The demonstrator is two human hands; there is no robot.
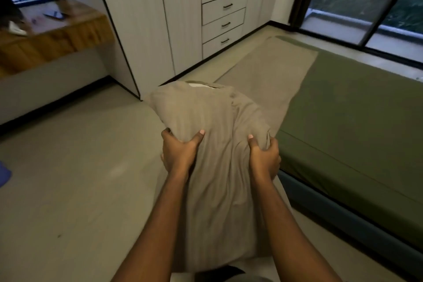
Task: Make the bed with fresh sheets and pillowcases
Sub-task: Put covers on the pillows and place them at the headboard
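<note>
Both arms reach straight out, and the left hand (177, 152) clutches the beige pillowcase (212, 144) with thumb on top, while the right hand (263, 155) bunches its other side. The pillow hangs lifted over the floor (68, 178), just beside the green-sheeted bed (354, 126).

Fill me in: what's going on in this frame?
A person appears to be working a pillow into a beige pillowcase. The left hand and right hand each grip a bunched side of it, holding it up beside the bed. A strip of white pillow shows at the far open end, so it is not fully covered. The bed wears a green sheet, with a beige cloth spread flat over its far side.
</note>
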